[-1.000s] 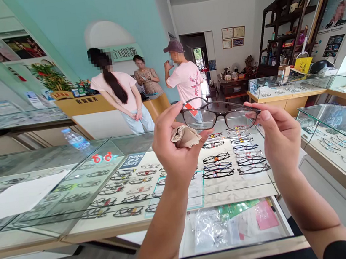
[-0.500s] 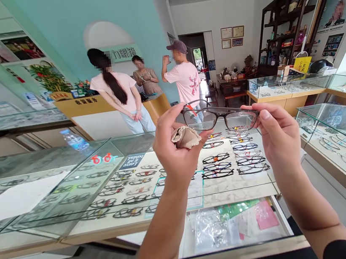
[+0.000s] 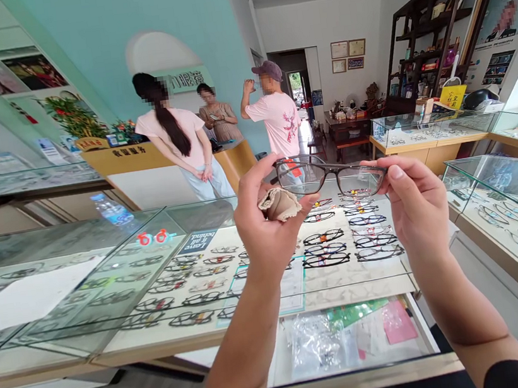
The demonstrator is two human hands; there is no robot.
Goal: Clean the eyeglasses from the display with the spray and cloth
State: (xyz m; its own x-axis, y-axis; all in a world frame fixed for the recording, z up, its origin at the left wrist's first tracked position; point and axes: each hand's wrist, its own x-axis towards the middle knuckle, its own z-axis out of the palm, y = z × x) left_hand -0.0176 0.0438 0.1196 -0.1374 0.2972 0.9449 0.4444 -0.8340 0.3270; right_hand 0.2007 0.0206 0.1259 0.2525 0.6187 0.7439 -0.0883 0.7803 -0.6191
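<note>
A dark-framed pair of eyeglasses (image 3: 331, 170) is held up between both hands, above the glass display case. My left hand (image 3: 265, 218) grips the frame at its left end and also has a crumpled beige cloth (image 3: 281, 204) tucked against the palm. At the other end of the frame, the thumb and fingers of my right hand (image 3: 414, 196) pinch the right hinge area. Both lenses face me, and the background shows through them. Part of each temple is hidden by the fingers.
Beneath my hands, the glass display case (image 3: 161, 324) holds rows of spectacles. An open drawer (image 3: 425, 331) below contains plastic bags and papers. A water bottle (image 3: 112, 210) and a white sheet (image 3: 38, 296) lie on the glass to the left. Three people stand near the wooden counter (image 3: 128, 160).
The eyeglasses have tilted slightly, and their left side sits a little lower. My left hand has shifted slightly right; my right hand has hardly moved.
</note>
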